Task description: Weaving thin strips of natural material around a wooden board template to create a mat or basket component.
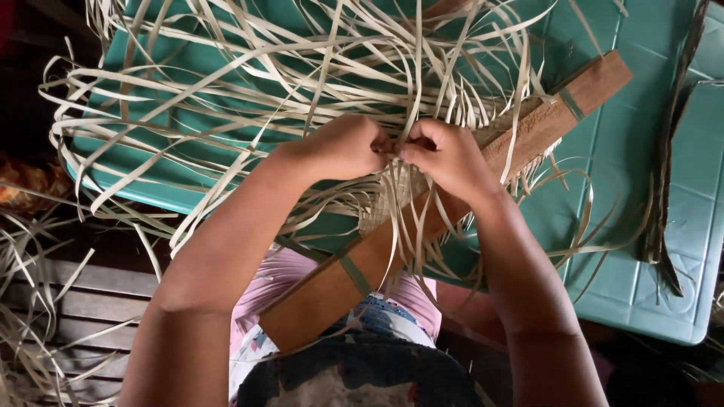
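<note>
A teal plastic desk (pixel 633 249) carries a mass of loose pale flat palm-leaf strips (pixel 249 98). A long brown wooden board (pixel 354 279) lies diagonally across its near edge. A small woven strip mat (pixel 392 197) rests on the board. The left hand (pixel 343 147) and right hand (pixel 449 154) meet above it, fingers pinched together on strips. Recommended: keep each strip flat and taut against the board.

Counted: two bare hands, left hand (pixel 343 147) and right hand (pixel 445 154); one long brown wooden board (pixel 452 203); one small pale woven strip panel (pixel 392 197); two teal plastic lids (pixel 633 173); loose pale leaf strips (pixel 249 90) too many to count.
</note>
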